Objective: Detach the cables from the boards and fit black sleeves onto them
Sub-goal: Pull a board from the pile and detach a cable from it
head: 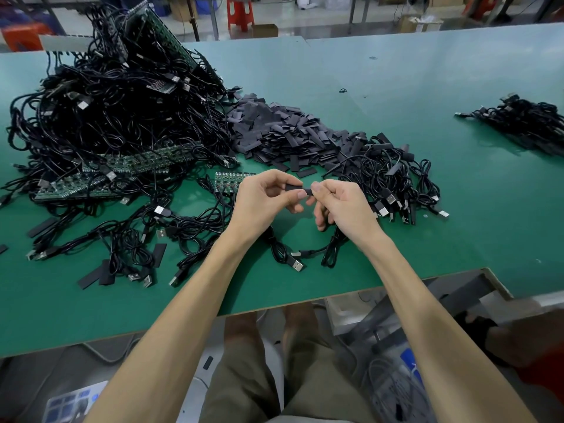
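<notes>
Sleeve (296,188) pinched by left grip (265,200), right grip (342,206).

Factory assembly floor: a long green worktable (396,87) heaped with black cables (106,117), circuit boards (227,180) and cut sleeves (290,132); cardboard boxes (265,30) and red plastic stools (240,10) stand beyond.

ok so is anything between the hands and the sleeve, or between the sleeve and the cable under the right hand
Nothing visible. The left hand and right hand both pinch the sleeve between them. A cable hangs from under the right hand, but fingers hide whether its end meets the sleeve.
</notes>
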Motion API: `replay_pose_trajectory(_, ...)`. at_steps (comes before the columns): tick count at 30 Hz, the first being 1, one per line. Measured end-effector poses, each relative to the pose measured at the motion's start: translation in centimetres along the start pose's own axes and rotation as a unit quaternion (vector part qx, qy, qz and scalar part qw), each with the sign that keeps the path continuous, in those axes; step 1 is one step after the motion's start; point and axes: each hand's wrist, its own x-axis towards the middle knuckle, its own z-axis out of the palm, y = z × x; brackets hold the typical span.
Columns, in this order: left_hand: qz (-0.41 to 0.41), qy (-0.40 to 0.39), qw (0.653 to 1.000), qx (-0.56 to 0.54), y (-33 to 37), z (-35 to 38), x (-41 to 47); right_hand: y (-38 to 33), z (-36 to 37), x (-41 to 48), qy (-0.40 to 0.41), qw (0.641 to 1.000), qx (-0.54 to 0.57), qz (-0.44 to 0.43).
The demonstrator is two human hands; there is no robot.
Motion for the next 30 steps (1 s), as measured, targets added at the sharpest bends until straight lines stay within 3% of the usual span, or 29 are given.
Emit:
replay_pose_trajectory(17,0.001,0.011,0.999,-0.043,-0.25,0.11,0.30,0.59,0.07,0.45,0.003,1.000,0.017,0.004)
replay_pose_trajectory(22,-0.009,0.057,0.997,-0.059,-0.48,-0.21,0.53,0.73,0.07,0.59,0.003,1.000,0.003,0.001)
replay_pose_trajectory(30,-0.024,0.154,0.961,-0.228,-0.11,-0.86,0.75,0.67,0.04,0.50,0.020,1.000,-0.009,-0.001)
